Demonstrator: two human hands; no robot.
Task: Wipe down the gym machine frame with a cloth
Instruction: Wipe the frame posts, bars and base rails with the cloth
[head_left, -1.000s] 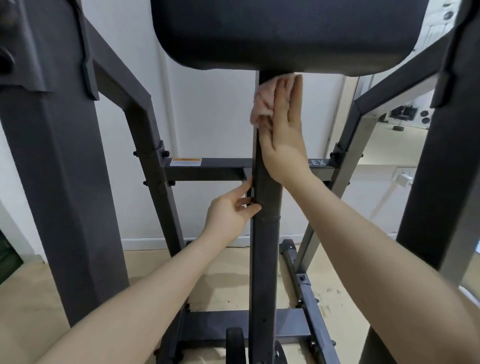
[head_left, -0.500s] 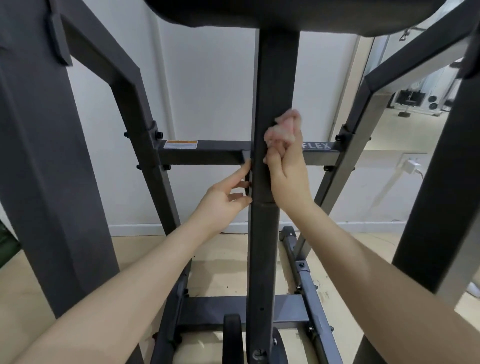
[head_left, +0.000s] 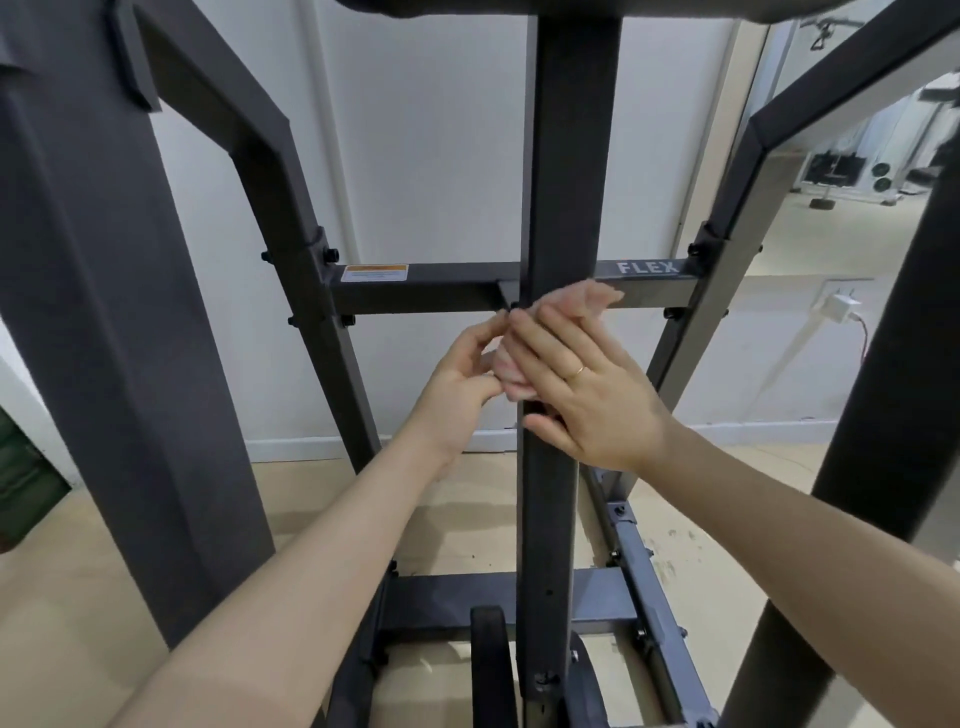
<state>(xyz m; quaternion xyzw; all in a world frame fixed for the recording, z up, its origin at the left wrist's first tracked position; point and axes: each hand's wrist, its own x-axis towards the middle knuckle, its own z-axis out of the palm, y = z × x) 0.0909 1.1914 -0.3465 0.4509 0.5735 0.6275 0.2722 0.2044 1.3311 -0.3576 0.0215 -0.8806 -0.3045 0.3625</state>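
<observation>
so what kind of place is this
Most likely a gym, perhaps a small one. A dark steel frame with a crossbar marked FLEX fills the view, and more equipment stands in the room at the far right.

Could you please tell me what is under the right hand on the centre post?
A pink cloth lies under the right hand, pressed to the centre post; its edges show above and left of the fingers. The post face beneath is covered.

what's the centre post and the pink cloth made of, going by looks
Centre post: likely steel tubing with a matte dark grey painted or powder-coated finish; square edges, a dull even sheen and bolted joints suggest it.
Pink cloth: soft thin fabric, possibly microfibre or cotton; it bunches and folds under the right hand.
</observation>
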